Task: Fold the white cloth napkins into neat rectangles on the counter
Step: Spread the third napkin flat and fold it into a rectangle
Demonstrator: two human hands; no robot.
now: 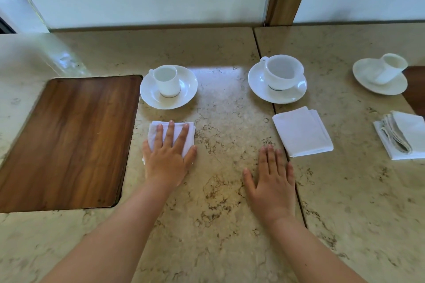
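Note:
A small folded white napkin (153,136) lies on the beige stone counter (220,190) below the left cup. My left hand (169,156) rests flat on top of it, fingers spread, covering most of it. My right hand (271,181) lies flat on the bare counter, fingers apart, holding nothing. Just beyond its fingertips, to the right, sits a second napkin (302,131), folded into a neat rectangle and turned slightly. A third folded napkin (402,135) lies at the far right, its layers fanned open and partly cut off by the frame edge.
Three white cups on saucers stand in a row behind the napkins: left (169,86), middle (278,78), right (380,74). A brown wooden inset panel (69,140) fills the left of the counter. A seam (279,122) splits the counter. A wall runs along the back.

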